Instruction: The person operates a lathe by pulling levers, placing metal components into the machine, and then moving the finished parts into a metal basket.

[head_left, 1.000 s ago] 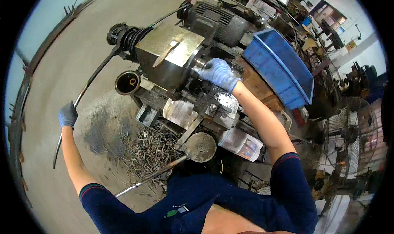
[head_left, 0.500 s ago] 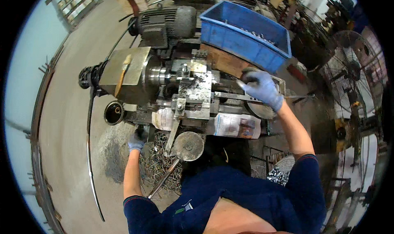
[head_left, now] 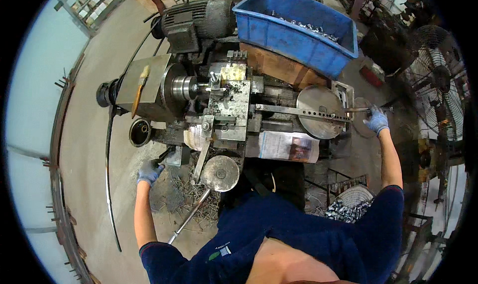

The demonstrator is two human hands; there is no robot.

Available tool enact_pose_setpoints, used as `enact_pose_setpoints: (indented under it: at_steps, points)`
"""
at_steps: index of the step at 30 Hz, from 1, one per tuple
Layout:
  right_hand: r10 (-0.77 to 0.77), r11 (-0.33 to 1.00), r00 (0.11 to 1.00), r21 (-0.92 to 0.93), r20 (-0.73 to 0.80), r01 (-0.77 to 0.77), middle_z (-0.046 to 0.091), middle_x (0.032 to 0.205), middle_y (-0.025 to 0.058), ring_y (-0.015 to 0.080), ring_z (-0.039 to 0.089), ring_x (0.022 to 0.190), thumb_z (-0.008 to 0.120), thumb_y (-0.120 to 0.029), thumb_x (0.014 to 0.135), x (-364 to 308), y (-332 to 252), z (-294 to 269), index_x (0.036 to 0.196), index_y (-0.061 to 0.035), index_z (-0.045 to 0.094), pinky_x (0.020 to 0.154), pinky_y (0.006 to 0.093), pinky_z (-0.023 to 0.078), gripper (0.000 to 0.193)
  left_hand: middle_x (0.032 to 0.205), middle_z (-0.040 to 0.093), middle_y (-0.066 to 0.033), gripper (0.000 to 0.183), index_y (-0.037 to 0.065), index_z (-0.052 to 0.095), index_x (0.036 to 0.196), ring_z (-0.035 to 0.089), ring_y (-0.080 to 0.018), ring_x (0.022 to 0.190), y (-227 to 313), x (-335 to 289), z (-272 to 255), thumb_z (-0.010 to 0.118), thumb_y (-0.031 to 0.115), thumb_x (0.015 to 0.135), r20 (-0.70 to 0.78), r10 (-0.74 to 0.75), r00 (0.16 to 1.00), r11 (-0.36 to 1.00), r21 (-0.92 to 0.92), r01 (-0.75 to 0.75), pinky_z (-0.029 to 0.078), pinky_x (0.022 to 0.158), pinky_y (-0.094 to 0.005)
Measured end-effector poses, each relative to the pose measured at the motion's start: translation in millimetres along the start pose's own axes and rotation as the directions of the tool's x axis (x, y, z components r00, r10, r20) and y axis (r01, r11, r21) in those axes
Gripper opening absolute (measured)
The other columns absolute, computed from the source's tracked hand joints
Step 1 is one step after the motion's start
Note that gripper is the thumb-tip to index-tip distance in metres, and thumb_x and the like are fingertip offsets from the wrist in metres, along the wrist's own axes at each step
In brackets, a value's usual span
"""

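Observation:
In front of me stands a small metal lathe with a round chuck [head_left: 184, 88] and a dirty carriage [head_left: 229, 105] covered in dark chips. My left hand [head_left: 150, 172], in a blue-grey glove, is closed around a dark lever handle [head_left: 163, 155] low at the machine's left front. Far to the right, my gloved right hand [head_left: 377, 120] has its fingers curled over the end of a metal handle bar [head_left: 359, 109]. That bar lies beside a large round disc [head_left: 321, 112] crossed by a perforated flat strip [head_left: 326, 115]. A smaller disc [head_left: 219, 173] sits nearer my body.
A blue bin [head_left: 294, 42] of small metal parts stands behind the lathe, right of a motor [head_left: 196, 25]. A brush [head_left: 140, 91] lies on the headstock cover. Metal shavings [head_left: 191, 197] litter the floor. A basket of shiny parts [head_left: 348, 207] and a fan [head_left: 435, 85] are at right.
My right hand has moved right, from above the large disc to the bar's end. My left hand has shifted left and slightly down with the lever handle. The camera view has shifted a little.

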State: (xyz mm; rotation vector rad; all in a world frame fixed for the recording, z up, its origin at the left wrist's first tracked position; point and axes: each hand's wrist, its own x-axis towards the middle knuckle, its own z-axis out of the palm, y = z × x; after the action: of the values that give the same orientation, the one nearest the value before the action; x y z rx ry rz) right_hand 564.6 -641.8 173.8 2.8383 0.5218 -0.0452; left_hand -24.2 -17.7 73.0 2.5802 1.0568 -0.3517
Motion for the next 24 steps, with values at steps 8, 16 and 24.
enact_pose_setpoints:
  at_steps: [8, 16, 24]
  points:
    - [0.176, 0.984, 0.984, 0.027, -0.028, -0.175, 0.059, 0.109, 0.0155, 0.033, 0.049, 0.111, 0.064, -0.041, 0.072, 13.6, 18.1, 48.4, 0.106, -0.008, 0.061, 0.097, 0.0412, 0.036, 0.047, 0.094, 0.064, -0.0212, 0.043, 0.004, 0.059, 0.112, 0.063, -0.0322, 0.089, 158.5, -124.8, -62.9, 0.058, 0.035, 0.083, 0.153, 0.25, 0.956, 0.905, -0.389, -0.174, 0.048, 0.077, -0.0399]
    - [0.294, 0.947, 0.955, 0.153, -0.046, -0.284, 0.065, 0.082, 0.0143, 0.0328, 0.062, 0.08, 0.064, -0.053, 0.07, -116.4, 10.2, 79.9, 0.087, -0.0116, 0.066, 0.072, 0.0415, 0.048, 0.045, 0.078, 0.062, -0.0209, 0.029, 0.005, 0.064, 0.087, 0.059, -0.0392, 0.076, 172.7, -138.7, 22.7, 0.064, 0.032, 0.075, 0.096, 0.228, 0.969, 0.968, -0.131, -0.215, 0.047, 0.067, -0.0448]
    - [0.38, 0.881, 0.924, 0.288, 0.04, -0.375, 0.065, 0.081, 0.0133, 0.0328, 0.063, 0.078, 0.061, -0.056, 0.072, -179.6, -23.7, 69.2, 0.087, -0.0125, 0.065, 0.07, 0.0421, 0.049, 0.046, 0.091, 0.065, -0.0156, 0.027, 0.009, 0.063, 0.101, 0.061, -0.0333, 0.089, 177.7, -137.0, 22.9, 0.062, 0.02, 0.077, 0.144, 0.145, 0.979, 0.98, -0.158, -0.122, 0.047, 0.077, -0.0405]
